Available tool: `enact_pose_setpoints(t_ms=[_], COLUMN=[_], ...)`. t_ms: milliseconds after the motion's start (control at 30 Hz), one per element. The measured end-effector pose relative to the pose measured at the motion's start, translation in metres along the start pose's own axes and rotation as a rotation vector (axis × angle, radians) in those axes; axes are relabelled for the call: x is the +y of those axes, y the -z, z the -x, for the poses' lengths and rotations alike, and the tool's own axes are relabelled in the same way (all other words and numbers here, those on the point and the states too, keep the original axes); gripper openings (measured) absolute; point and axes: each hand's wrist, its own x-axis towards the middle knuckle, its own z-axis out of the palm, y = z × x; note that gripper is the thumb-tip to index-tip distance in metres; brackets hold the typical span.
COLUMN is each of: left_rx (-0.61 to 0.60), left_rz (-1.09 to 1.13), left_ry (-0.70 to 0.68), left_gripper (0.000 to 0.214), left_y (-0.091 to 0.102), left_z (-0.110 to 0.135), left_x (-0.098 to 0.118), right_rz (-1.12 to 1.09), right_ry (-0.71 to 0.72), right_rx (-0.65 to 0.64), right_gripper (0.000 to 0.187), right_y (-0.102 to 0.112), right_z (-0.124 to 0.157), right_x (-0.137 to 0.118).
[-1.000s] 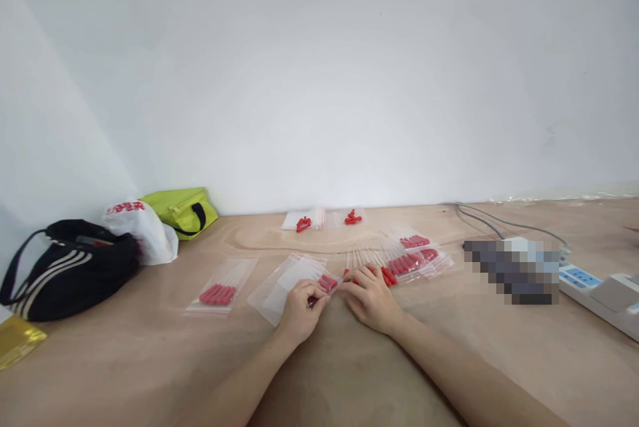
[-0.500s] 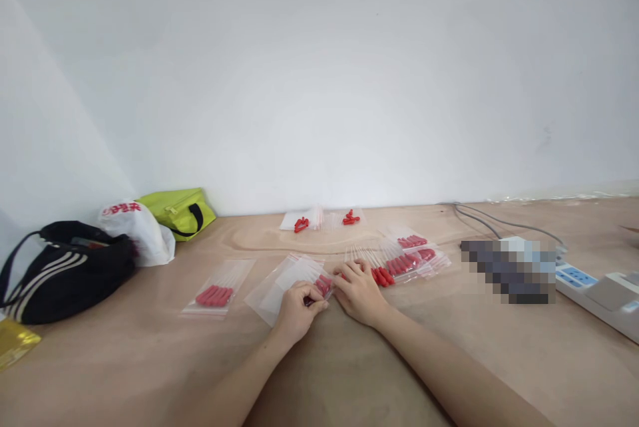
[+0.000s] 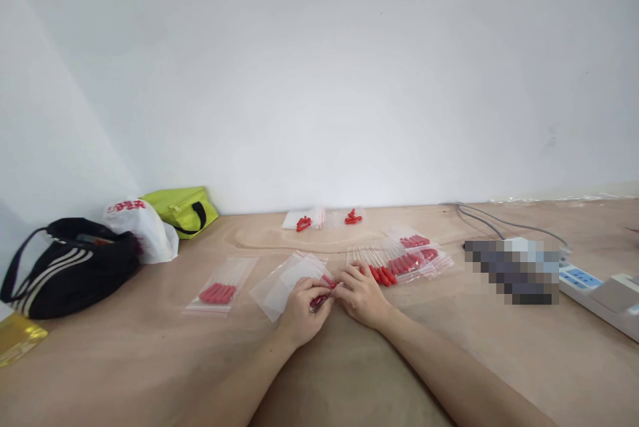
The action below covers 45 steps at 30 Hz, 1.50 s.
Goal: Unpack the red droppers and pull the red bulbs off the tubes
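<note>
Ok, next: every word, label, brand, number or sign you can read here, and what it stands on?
No text can be read.
White plastic bag: red print, too blurred to read.
Black bag: pale stripes, no legible lettering.
Clear bags: no legible print.
Power strip: any markings too small to read.
Pixelated patch: whatever it covers is hidden.

Nothing legible. White plastic bag (image 3: 156, 241), 9 o'clock: red lettering (image 3: 127, 205), too small and creased to read. Black bag (image 3: 94, 284), between 8 and 9 o'clock: parallel pale stripes (image 3: 54, 277), brand unclear.
</note>
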Motion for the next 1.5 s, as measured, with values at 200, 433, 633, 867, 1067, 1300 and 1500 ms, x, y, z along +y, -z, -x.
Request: enact_pose_setpoints(t_ms=[200, 433, 633, 867, 1067, 1300, 1500], left_rx=[0.024, -0.013, -0.023, 0.079, 0.15, 0.242, -0.001], left_rz=[-0.019, -0.004, 0.003, -0.093, -0.126, -0.122, -0.029], left_ry=[-0.011, 0.087, 0.091, 0.086, 0.116, 0.126, 0.036], left_gripper=[0.017, 0.019, 0.019, 0.017, 0.017, 0.017, 0.024], left_y=[-0.003, -0.002, -0.006, -0.015, -0.015, -0.003, 0.016], left_z=[-0.001, -0.002, -0.001, 0.004, 0.005, 0.002, 0.002], left_x=[-0.001, -0.003, -0.005, -0.004, -0.011, -0.014, -0.017], right_rz=[-0.022, -0.096, -0.099, -0.08, -0.099, -0.351, -0.639], right_ry=[0.013, -0.108, -0.118, -0.05, -0.051, -0.169, -0.335], right_rx=[-0.034, -0.071, -0.099, -0.038, -0.114, -0.246, -0.222], right_gripper=[0.017, 0.012, 0.014, 0.015, 0.017, 0.02, 0.012], right_y=[-0.001, -0.002, -0.004, -0.004, -0.004, 0.003, 0.016], right_z=[0.002, 0.001, 0.0, 0.0, -0.001, -0.001, 0.003], right_x=[0.002, -0.001, -0.002, -0.004, -0.007, -0.007, -0.005])
